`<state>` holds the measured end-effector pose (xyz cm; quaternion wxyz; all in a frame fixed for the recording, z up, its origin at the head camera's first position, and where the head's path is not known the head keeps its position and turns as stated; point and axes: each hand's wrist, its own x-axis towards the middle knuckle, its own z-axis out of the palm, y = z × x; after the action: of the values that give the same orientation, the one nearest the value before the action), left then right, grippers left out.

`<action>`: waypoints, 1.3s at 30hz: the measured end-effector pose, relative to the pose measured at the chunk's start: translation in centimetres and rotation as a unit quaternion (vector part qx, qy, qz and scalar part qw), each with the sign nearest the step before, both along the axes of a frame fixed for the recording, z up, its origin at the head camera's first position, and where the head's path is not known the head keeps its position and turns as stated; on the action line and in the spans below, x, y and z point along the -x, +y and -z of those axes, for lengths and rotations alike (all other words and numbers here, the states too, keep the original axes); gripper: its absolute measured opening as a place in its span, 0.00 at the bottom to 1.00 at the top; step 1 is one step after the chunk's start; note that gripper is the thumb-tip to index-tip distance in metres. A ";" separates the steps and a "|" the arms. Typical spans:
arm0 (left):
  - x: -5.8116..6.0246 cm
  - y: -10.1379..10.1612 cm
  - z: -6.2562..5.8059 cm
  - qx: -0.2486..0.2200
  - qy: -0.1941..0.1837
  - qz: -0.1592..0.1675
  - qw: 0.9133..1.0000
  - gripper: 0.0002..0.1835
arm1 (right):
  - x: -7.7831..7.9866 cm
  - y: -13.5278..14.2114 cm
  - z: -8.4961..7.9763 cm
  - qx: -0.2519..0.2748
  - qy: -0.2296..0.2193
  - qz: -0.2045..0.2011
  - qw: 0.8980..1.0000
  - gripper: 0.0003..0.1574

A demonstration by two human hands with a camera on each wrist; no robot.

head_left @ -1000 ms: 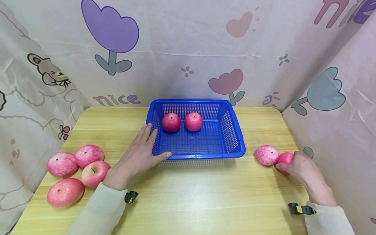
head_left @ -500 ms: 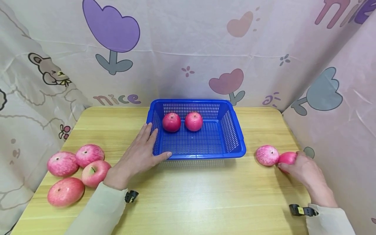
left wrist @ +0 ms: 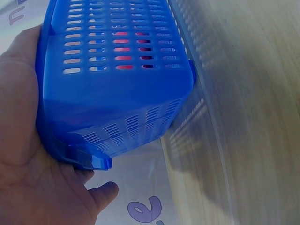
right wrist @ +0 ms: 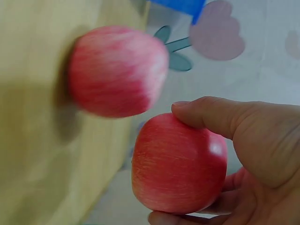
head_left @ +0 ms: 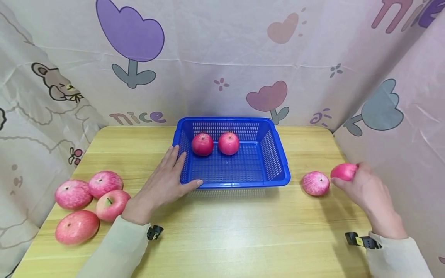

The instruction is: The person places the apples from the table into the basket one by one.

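My right hand [head_left: 368, 191] grips a red apple [right wrist: 180, 164] between thumb and fingers, held up off the table. Beside it on the table lies a pink streaked apple [head_left: 315, 183], also large in the right wrist view. At the middle back stands a blue plastic basket [head_left: 229, 185] with slotted walls. Inside it, toward the back left, sit a dark red apple [head_left: 202, 144] and a lighter red apple [head_left: 228, 143]. My left hand [head_left: 165, 181] rests on the basket's left front corner, its fingers straight and spread along the rim.
Several apples cluster at the table's left: a streaked one [head_left: 73, 194], another streaked one [head_left: 106, 183], one with a green stem [head_left: 112, 205] and a reddish one [head_left: 77, 227]. Printed curtains [head_left: 208, 58] enclose the wooden table [head_left: 236, 235] at the back and sides.
The right hand has lifted the red apple off the table, moving it up and slightly right, away from the streaked apple. The left hand and the basket have stayed put.
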<state>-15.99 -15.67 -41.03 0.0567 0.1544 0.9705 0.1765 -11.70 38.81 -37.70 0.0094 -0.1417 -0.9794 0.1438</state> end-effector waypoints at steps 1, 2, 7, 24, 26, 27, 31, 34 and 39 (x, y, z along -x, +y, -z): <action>0.0 0.0 0.0 0.000 -0.001 0.000 1.000 0.68 | 0.2 -0.4 -0.4 -0.001 0.011 -0.002 1.000 0.55; 0.0 0.0 0.0 0.000 0.000 0.000 1.000 0.68 | 0.4 -0.9 -0.9 0.000 0.021 -0.003 1.000 0.55; 0.0 0.0 0.0 0.000 0.003 0.002 1.000 0.68 | 2.0 -4.0 -3.3 -0.003 0.046 -0.022 0.999 0.56; 0.1 0.0 0.0 0.005 0.008 0.005 1.000 0.67 | 9.9 -15.8 -5.9 -0.004 0.018 -0.208 0.978 0.51; 0.1 0.0 0.0 0.006 0.007 0.005 1.000 0.67 | 10.8 -16.4 -5.4 -0.019 0.012 -0.230 0.973 0.52; 0.1 0.0 0.0 0.006 0.008 0.005 1.000 0.67 | 11.2 -16.6 -5.2 -0.026 0.010 -0.242 0.970 0.52; 0.1 0.0 0.0 0.009 0.006 0.005 1.000 0.67 | 13.0 -17.4 -4.2 -0.053 -0.005 -0.291 0.955 0.53; 0.2 0.0 -0.1 0.010 0.005 0.004 1.000 0.67 | 14.2 -17.7 -3.5 -0.074 -0.011 -0.327 0.942 0.53; 0.1 0.1 -0.1 0.010 0.004 0.002 1.000 0.67 | 15.6 -18.3 -2.6 -0.095 -0.017 -0.357 0.929 0.54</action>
<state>-16.11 -15.59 -40.98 0.0549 0.1567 0.9721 0.1660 -27.28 20.52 -35.08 -0.0457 0.2164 -0.9744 0.0410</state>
